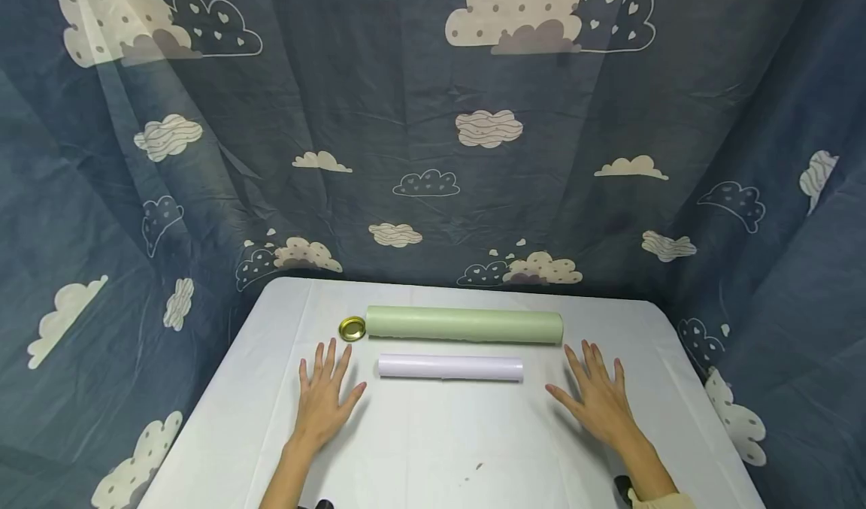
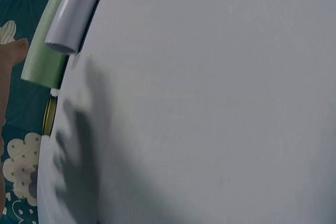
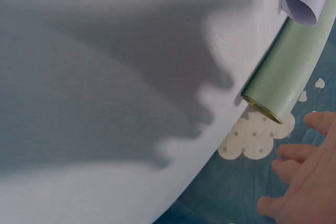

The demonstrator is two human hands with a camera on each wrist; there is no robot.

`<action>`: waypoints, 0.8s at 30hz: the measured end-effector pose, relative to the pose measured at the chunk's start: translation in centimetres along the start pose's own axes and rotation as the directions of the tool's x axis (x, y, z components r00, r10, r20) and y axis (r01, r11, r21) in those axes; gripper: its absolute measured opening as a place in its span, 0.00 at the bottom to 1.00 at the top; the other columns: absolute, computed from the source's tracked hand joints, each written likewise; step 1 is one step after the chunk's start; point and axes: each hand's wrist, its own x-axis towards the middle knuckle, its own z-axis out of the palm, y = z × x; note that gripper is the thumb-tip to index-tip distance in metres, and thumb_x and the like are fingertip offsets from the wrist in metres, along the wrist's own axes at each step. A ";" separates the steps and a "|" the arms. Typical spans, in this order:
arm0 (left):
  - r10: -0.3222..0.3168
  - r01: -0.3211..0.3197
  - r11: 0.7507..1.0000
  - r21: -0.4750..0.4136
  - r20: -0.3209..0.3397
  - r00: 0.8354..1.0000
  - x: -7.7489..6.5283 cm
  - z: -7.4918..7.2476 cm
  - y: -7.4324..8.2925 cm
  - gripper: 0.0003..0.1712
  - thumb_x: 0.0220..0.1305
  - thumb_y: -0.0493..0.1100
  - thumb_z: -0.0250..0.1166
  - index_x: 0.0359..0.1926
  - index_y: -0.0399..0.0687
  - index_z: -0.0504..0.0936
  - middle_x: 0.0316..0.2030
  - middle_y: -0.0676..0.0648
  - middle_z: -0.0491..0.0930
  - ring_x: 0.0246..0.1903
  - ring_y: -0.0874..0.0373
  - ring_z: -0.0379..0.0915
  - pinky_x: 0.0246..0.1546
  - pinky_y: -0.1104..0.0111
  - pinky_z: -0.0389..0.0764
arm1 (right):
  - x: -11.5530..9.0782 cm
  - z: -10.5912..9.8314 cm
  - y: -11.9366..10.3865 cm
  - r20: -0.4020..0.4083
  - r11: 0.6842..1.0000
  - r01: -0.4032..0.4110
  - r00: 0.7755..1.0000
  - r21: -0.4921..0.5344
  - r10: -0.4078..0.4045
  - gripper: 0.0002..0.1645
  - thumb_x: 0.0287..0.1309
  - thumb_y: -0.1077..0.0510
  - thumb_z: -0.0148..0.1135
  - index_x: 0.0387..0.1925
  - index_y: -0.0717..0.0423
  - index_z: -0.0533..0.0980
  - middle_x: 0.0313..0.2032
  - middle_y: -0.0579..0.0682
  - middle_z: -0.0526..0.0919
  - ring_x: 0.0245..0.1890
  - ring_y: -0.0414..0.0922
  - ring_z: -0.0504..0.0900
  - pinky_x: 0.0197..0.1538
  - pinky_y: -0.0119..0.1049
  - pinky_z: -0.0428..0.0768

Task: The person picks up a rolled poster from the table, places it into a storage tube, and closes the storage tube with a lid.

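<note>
On the white-covered table (image 1: 433, 449), both of the person's hands lie flat with the palms down and the fingers spread and straight, holding nothing. The left hand (image 1: 325, 396) rests just this side of a small round gold metal lid (image 1: 352, 329), and the right hand (image 1: 598, 396) rests just off the right end of the two rolls; neither hand touches a roll, which I read as a resting posture that keeps both rolls within easy reach. Between the hands and a little farther out lies a rolled sheet of white paper (image 1: 450, 368), set crosswise to the person, and just behind it, parallel and close by, lies a longer pale green cardboard tube (image 1: 464, 325). The parallel, side-by-side placement probably keeps the two from rolling off toward the table's edges and lines the paper up with the tube's length. The gold lid sits flat just beside the tube's left end, seemingly touching it, and looks like that tube's cap laid aside; the right wrist view shows the tube's other end (image 3: 262, 109) open, with a gold rim. Behind and around the table hangs a dark blue cloth printed with clouds (image 1: 433, 156), which closes off the background.
</note>
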 end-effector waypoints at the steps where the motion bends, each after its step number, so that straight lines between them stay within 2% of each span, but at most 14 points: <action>1: 0.004 -0.004 1.000 -0.005 0.006 1.000 0.1 0.2 0.2 0.46 0.66 0.58 0.67 0.79 0.48 0.63 0.79 0.34 0.56 0.79 0.30 0.47 0.74 0.29 0.43 | 0.2 0.0 -0.1 -0.007 1.000 0.006 1.000 -0.003 -0.006 0.57 0.63 0.27 0.60 0.78 0.61 0.60 0.78 0.73 0.53 0.79 0.70 0.50 0.76 0.75 0.40; 7: 0.049 -0.048 0.999 -0.013 0.016 0.999 0.7 1.5 1.6 0.45 0.67 0.59 0.66 0.79 0.50 0.62 0.80 0.37 0.54 0.78 0.31 0.50 0.74 0.29 0.44 | 1.3 0.1 -0.4 -0.024 0.999 0.034 0.999 0.012 -0.034 0.56 0.64 0.28 0.60 0.78 0.61 0.59 0.78 0.72 0.53 0.79 0.69 0.51 0.76 0.75 0.41; 13: 0.116 -0.116 0.993 -0.026 -0.010 0.993 1.7 2.5 3.0 0.43 0.66 0.57 0.67 0.77 0.48 0.66 0.78 0.35 0.59 0.77 0.31 0.54 0.71 0.28 0.50 | 2.8 0.7 -1.2 -0.053 0.997 0.067 0.996 0.025 -0.066 0.54 0.63 0.30 0.63 0.77 0.59 0.62 0.77 0.72 0.55 0.78 0.69 0.53 0.76 0.74 0.43; 17: 0.144 -0.144 0.989 -0.021 -0.004 0.990 2.2 3.2 3.5 0.43 0.66 0.56 0.67 0.77 0.47 0.66 0.77 0.33 0.61 0.76 0.30 0.55 0.71 0.28 0.51 | 3.8 1.0 -1.7 -0.093 0.994 0.106 0.990 0.023 -0.104 0.52 0.62 0.31 0.64 0.76 0.57 0.64 0.76 0.72 0.59 0.77 0.69 0.57 0.75 0.75 0.46; 24: 0.193 -0.193 0.981 -0.029 -0.001 0.981 2.6 4.3 4.2 0.42 0.67 0.56 0.67 0.76 0.45 0.67 0.77 0.34 0.63 0.77 0.32 0.56 0.72 0.30 0.53 | 5.3 1.2 -1.7 -0.074 0.994 0.098 0.993 0.053 -0.094 0.53 0.63 0.31 0.63 0.78 0.57 0.61 0.77 0.71 0.57 0.79 0.68 0.53 0.77 0.74 0.42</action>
